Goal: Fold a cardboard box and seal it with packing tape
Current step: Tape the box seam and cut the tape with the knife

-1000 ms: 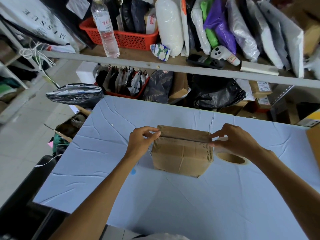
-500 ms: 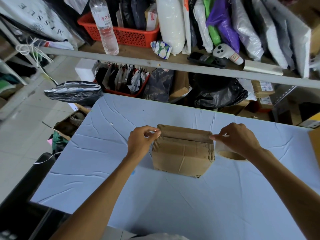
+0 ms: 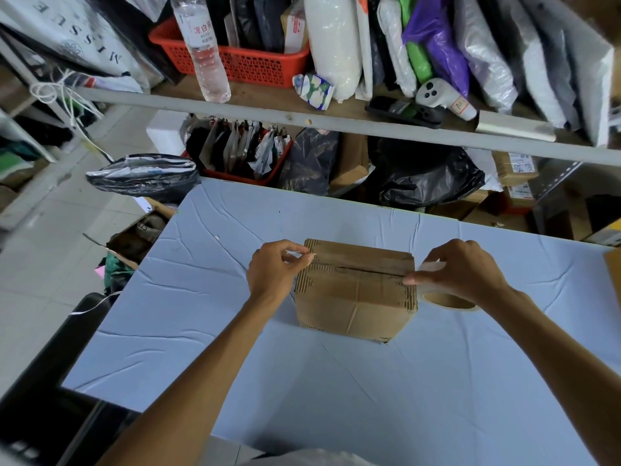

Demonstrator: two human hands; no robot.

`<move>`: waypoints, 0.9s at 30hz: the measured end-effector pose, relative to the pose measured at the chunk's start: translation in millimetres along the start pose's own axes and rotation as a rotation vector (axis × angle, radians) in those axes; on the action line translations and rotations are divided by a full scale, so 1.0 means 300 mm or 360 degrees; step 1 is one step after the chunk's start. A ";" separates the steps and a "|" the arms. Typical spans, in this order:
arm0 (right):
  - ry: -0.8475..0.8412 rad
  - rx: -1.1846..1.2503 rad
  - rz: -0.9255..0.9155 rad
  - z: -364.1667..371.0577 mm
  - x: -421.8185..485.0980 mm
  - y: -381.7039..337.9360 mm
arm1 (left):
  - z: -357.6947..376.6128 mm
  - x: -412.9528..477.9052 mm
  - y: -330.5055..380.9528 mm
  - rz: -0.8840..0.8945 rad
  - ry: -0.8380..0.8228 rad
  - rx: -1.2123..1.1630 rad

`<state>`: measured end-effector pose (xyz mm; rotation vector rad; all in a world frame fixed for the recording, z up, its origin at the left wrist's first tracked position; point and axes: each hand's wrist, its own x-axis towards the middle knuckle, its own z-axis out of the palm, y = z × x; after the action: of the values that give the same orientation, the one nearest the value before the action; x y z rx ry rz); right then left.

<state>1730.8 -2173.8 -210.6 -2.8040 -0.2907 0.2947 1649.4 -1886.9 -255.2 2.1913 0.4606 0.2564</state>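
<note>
A small brown cardboard box [image 3: 356, 297] stands on the light blue table [image 3: 336, 381], its top flaps folded down with a seam running across. My left hand [image 3: 274, 275] pinches the free end of clear packing tape at the box's left top edge. My right hand [image 3: 460, 274] grips the tape roll [image 3: 448, 299] just off the box's right top edge. The clear strip between the hands over the seam is hard to make out.
A shelf rail [image 3: 336, 124] runs across behind the table, carrying a water bottle [image 3: 205, 52], a red basket [image 3: 242, 63] and several packed bags. Black bags [image 3: 426, 178] and cardboard cartons sit below it. An open carton [image 3: 137, 237] stands on the floor at the left.
My right hand has lifted the tape roll slightly and kept it at the box's right edge. The left hand stays pinched at the left edge. The box has not moved.
</note>
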 end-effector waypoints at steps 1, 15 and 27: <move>0.0002 -0.0013 0.0026 0.000 0.000 -0.004 | 0.000 -0.002 0.003 0.0004 0.0008 0.0011; 0.0027 0.0076 0.0065 0.013 0.002 -0.015 | 0.021 -0.031 0.032 -0.0036 0.0168 -0.0152; -0.0039 0.0063 0.0191 0.019 0.003 0.007 | 0.026 -0.023 0.010 -0.0432 0.0007 -0.0446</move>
<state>1730.6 -2173.9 -216.7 -2.7853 -0.1212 0.3585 1646.4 -1896.9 -257.7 1.8325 0.6752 0.1664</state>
